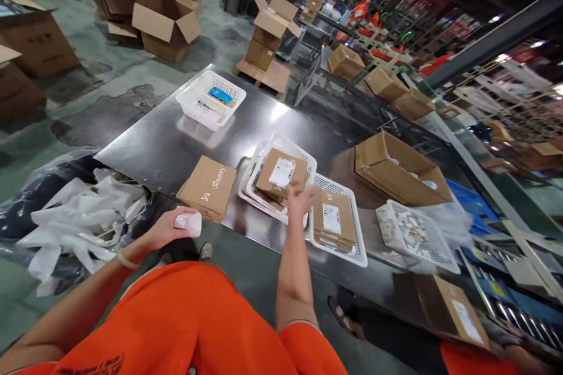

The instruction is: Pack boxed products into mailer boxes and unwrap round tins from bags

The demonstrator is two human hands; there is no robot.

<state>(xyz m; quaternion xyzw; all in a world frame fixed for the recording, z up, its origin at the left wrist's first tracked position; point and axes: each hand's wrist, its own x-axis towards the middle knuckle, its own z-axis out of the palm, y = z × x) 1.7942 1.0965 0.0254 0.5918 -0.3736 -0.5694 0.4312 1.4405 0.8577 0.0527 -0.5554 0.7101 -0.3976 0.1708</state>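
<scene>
Head view: the left hand (169, 227) grips a small white packet (188, 224) at the steel table's (167, 140) near edge. The right hand (301, 199), fingers apparently spread, reaches the flat brown cardboard mailer (281, 173) in the white mesh basket (303, 155). Picking looks underway; next comes a firm pinch on the mailer's edge.

white baskets (336, 246) | brown boxes (207, 187) | orange shirt (185, 322) | steel-grey table (167, 140)

Orange short-sleeved shirt (185, 316) with dark print, thin wristband (124, 259)
</scene>
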